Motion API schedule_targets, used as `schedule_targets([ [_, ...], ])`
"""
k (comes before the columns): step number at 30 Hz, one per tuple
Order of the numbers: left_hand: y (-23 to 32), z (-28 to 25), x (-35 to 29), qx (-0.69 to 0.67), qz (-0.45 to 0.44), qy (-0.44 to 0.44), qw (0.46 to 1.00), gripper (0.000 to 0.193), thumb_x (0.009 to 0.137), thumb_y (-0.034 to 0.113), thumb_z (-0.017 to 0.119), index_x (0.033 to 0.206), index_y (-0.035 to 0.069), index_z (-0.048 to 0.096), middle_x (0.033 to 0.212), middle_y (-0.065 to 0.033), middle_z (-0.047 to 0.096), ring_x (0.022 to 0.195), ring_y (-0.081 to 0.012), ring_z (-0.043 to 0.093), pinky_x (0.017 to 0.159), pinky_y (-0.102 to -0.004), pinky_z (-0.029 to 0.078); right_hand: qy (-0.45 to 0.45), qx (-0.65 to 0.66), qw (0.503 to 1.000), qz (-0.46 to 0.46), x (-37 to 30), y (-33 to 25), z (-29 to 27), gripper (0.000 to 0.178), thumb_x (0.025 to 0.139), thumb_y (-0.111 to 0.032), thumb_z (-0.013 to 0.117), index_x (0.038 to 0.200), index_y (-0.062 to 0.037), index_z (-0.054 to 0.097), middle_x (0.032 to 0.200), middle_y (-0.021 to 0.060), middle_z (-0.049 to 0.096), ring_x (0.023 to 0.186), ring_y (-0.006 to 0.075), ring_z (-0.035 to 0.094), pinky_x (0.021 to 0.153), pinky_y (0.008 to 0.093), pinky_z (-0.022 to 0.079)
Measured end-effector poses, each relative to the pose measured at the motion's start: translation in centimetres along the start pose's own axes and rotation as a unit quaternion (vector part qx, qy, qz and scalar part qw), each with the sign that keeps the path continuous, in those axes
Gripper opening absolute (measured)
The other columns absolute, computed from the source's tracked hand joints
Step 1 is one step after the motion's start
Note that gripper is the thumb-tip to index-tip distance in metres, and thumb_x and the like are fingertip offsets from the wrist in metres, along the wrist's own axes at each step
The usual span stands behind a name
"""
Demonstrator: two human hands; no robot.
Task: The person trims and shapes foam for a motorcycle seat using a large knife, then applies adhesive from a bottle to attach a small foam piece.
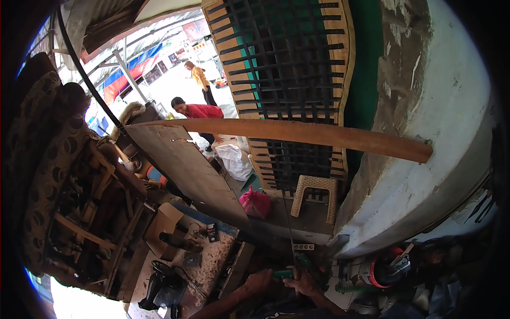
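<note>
Low in the middle, my left hand [258, 281] is closed at one end of a green tool [283, 274], whose kind I cannot make out in the dim light. Facing it, my right hand [304, 283] has its fingers bent against the tool's other end; what it grips is too dark to name. Just beyond my right hand is another green part [304, 260], possibly of the same tool. A thin dark cord [289, 223] runs down toward my hands. Near its lower end sits a pale socket strip [304, 246].
Ahead, a wooden frame with woven black straps [287, 64] stands upright behind a wooden plank [308, 134]. A woven-pattern stool [314, 183] and pink bag [255, 203] stand below. At left is a worn table [212, 255]; at right, a red-rimmed bucket [372, 274]. Two people are outside.
</note>
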State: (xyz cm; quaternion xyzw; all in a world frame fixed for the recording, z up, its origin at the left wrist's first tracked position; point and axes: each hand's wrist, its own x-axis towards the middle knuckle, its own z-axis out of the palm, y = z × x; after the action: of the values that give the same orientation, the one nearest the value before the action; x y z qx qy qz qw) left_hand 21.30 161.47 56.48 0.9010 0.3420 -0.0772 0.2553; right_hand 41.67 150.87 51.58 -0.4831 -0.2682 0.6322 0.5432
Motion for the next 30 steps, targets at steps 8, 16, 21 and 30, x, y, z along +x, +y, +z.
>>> schedule_targets([
  [8, -1.9, -2.0, -0.3, -0.018, -0.025, -0.016, 0.999, 0.041, 0.103, 0.039, 0.052, 0.122, 0.003, 0.053, 0.115, -0.0217, 0.068, 0.104, -0.0408, 0.07, 0.081, -0.0546, 0.058, -0.093, -0.135, 0.986, -0.026, 3.0, 0.5, 1.5, 0.05, 0.089, -0.019, 0.081, 0.131, -0.0009, 0.062, 0.087, 0.0088, 0.071, 0.074, 0.0131, 0.072, 0.058, 0.0304, 0.056],
  [16, -1.3, -2.4, -0.3, -0.088, -0.155, -0.088, 0.98, 0.058, 0.104, 0.056, 0.048, 0.12, 0.001, 0.054, 0.106, -0.029, 0.071, 0.101, -0.0484, 0.069, 0.085, -0.0616, 0.053, -0.075, -0.256, 0.963, 0.047, 3.3, -2.1, 4.1, 0.035, 0.088, -0.024, 0.082, 0.111, -0.0009, 0.068, 0.088, 0.0131, 0.071, 0.069, 0.0184, 0.072, 0.061, 0.0346, 0.057],
  [21, -0.7, -2.6, 1.0, -0.045, -0.173, -0.079, 0.981, 0.056, 0.103, 0.056, 0.049, 0.119, 0.003, 0.055, 0.102, -0.0289, 0.072, 0.101, -0.0497, 0.069, 0.086, -0.0626, 0.052, 0.044, -0.42, 0.895, -0.147, 4.4, 1.0, 3.9, 0.043, 0.083, -0.022, 0.084, 0.117, -0.0013, 0.067, 0.1, 0.0167, 0.071, 0.092, 0.0298, 0.073, 0.078, 0.0417, 0.057],
  [30, 2.1, -5.6, 1.4, -0.053, -0.254, -0.063, 0.964, 0.057, 0.1, 0.055, 0.054, 0.123, 0.003, 0.061, 0.108, -0.0291, 0.073, 0.109, -0.0502, 0.068, 0.095, -0.0608, 0.05, 0.081, -0.428, 0.894, -0.109, 4.4, -0.5, 5.3, 0.036, 0.086, -0.027, 0.081, 0.107, -0.0022, 0.066, 0.098, 0.0235, 0.069, 0.096, 0.0466, 0.068, 0.081, 0.0518, 0.055],
])
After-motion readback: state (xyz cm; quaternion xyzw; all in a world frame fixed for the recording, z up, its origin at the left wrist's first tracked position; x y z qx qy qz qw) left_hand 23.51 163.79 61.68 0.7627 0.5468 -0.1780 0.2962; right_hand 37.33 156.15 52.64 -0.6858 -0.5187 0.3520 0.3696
